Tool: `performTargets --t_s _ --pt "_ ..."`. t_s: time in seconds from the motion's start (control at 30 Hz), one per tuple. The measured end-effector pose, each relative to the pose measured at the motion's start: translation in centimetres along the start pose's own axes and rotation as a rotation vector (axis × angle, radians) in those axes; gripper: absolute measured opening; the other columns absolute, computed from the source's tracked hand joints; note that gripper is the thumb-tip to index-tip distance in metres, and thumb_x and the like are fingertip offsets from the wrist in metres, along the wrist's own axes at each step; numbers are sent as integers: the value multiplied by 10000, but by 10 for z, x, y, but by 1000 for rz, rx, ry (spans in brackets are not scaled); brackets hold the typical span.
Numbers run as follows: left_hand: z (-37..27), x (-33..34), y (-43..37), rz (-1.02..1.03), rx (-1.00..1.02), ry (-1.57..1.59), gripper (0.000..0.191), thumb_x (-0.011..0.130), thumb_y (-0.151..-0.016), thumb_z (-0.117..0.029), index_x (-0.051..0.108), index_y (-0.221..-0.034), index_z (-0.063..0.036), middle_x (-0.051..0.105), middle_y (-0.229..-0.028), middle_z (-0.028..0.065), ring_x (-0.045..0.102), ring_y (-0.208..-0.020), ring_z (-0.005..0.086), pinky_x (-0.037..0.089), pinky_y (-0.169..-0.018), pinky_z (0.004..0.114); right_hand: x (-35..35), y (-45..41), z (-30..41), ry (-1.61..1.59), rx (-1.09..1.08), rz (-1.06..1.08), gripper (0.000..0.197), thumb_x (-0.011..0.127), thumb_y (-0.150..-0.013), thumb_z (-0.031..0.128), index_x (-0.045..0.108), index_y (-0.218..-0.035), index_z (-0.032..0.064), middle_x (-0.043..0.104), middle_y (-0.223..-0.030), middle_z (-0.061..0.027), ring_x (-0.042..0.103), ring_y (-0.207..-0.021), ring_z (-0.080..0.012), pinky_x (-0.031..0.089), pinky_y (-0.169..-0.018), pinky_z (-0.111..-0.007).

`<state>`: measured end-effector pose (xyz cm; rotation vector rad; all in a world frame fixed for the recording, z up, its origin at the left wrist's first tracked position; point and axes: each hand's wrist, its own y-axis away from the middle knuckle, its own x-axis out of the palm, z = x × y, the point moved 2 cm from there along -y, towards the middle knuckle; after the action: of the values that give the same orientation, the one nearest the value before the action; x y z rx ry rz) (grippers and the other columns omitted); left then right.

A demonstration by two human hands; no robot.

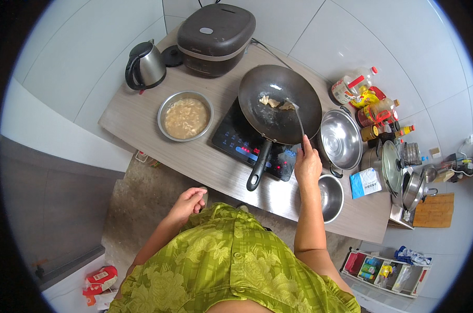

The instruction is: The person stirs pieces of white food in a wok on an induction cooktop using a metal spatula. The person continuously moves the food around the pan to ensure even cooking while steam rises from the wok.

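My right hand (308,166) grips the handle of a thin metal turner (300,119), its head down inside a dark wok (275,74). Several pale pieces of food (274,103) lie in the wok's bottom, one of them against the turner's tip. The wok sits on a black induction cooker (236,135) with lit red digits, and its black handle (259,166) points toward me. Clear of the counter's front edge, my left hand (188,203) hangs with curled fingers, and I see nothing in it. Left of the cooker stands a steel bowl (161,124) of cloudy liquid with pale pieces (186,118).
An electric kettle (152,64) and a rice cooker (216,43) stand at the back left. Close on the right are a two-handled steel pan (340,139), a steel bowl (332,197), a blue-white packet (366,184), a lidded pot (391,166) and several sauce bottles (377,111).
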<state>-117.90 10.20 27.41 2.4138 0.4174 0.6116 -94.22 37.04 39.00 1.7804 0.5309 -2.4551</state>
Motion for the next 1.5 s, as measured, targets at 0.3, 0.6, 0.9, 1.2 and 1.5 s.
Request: performTargets --t_s 0.3,0.6,0.9,1.2,1.5 --pt "0 0 0 -10 2 1 230 495 -978 -186 568 -1151 -52 546 -770 1 433 -590 56 383 -538 212 -29 11 24 -172 -100 17 359 649 -830 97 656 -1182 166 586 -793 -157 613 -700 -335 492 -651 -445" --pt "1 -2 0 6 -1 3 234 489 -983 -190 563 -1156 -51 547 -775 6 434 -590 55 387 -539 214 -13 -8 7 106 -163 -141 318 611 -837 98 701 -1118 216 552 -814 -76 589 -765 -267 497 -647 -402" --pt "8 -9 4 -8 -21 -4 240 460 -1002 -185 529 -1184 -44 524 -797 4 430 -623 76 386 -568 222 -86 35 -4 49 67 -23 356 627 -816 64 674 -1155 161 584 -859 -134 602 -803 -323 480 -733 -421" --pt "1 -2 5 14 -40 -27 242 459 -1004 -191 525 -1192 -55 524 -800 -2 432 -626 71 384 -560 223 -94 42 2 97 54 38 349 637 -813 88 678 -1150 170 592 -842 -125 614 -808 -313 486 -723 -419" --pt "0 -2 6 12 -39 -36 247 458 -1007 -193 524 -1196 -49 519 -801 1 431 -627 71 379 -562 216 -84 32 -1 -51 92 -18 341 625 -846 109 653 -1184 145 585 -858 -153 605 -786 -342 477 -728 -425"
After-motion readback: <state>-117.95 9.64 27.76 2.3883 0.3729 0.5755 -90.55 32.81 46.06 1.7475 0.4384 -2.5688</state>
